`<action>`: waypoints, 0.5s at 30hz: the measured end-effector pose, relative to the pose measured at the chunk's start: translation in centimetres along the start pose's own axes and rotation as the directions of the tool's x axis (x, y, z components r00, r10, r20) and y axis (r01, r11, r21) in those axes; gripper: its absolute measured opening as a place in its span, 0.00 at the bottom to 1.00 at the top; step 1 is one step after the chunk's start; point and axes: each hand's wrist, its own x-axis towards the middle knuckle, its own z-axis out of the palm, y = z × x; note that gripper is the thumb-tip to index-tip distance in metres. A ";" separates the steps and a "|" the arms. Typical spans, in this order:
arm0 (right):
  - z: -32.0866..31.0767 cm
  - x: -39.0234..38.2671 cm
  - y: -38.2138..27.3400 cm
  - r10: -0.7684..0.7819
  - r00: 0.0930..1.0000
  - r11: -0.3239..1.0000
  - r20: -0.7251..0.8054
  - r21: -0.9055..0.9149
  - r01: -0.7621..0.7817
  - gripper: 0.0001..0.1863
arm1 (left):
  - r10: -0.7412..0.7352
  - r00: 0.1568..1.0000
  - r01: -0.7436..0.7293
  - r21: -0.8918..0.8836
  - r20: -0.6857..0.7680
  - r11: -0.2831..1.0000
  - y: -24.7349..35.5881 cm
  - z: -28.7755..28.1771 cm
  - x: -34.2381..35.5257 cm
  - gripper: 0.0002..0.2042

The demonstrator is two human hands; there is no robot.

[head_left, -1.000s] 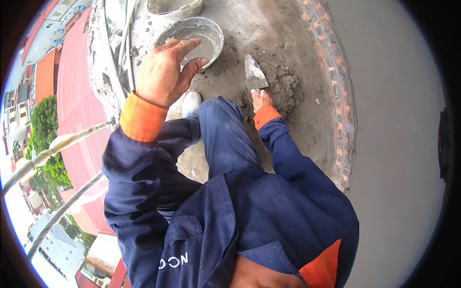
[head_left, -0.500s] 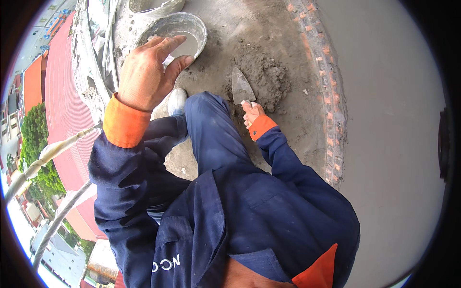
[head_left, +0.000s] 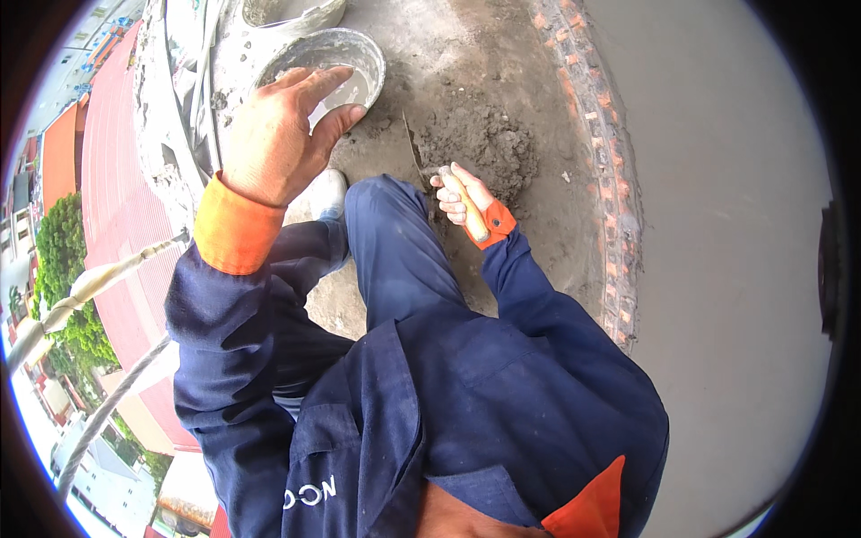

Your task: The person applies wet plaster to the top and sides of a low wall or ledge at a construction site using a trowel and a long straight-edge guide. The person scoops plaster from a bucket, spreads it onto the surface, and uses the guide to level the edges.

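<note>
While my right grip curls around the trowel and my empty left grip hangs loosely spread, I should slice edge-first into the mortar.

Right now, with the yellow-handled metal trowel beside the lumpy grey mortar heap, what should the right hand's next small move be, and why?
Probably the right hand should roll the yellow-handled metal trowel slightly, laying its blade flatter toward the lumpy grey mortar heap: the blade appears edge-on at the heap's left side, and the fingers grip the handle.
</note>
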 end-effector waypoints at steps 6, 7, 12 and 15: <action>-0.5 5.3 -2.2 -0.350 0.823 0.866 -0.447 -0.490 0.103 0.14 | -0.038 0.999 0.038 0.003 0.012 0.999 0.1 -0.5 0.7 0.17; 0.0 7.2 -2.6 -0.413 0.794 0.841 -0.446 -0.521 0.145 0.12 | -0.031 0.999 0.031 -0.007 0.009 1.000 0.2 -0.3 0.7 0.17; 0.1 15.0 -6.4 -0.496 0.680 0.868 -0.540 -0.310 0.388 0.16 | -0.038 0.998 0.038 0.006 0.042 0.999 1.0 0.2 1.0 0.18; -4.7 12.4 -2.1 -0.364 0.761 0.918 -0.537 -0.068 0.391 0.19 | -0.109 0.990 0.112 -0.035 0.087 0.993 1.3 0.6 0.6 0.17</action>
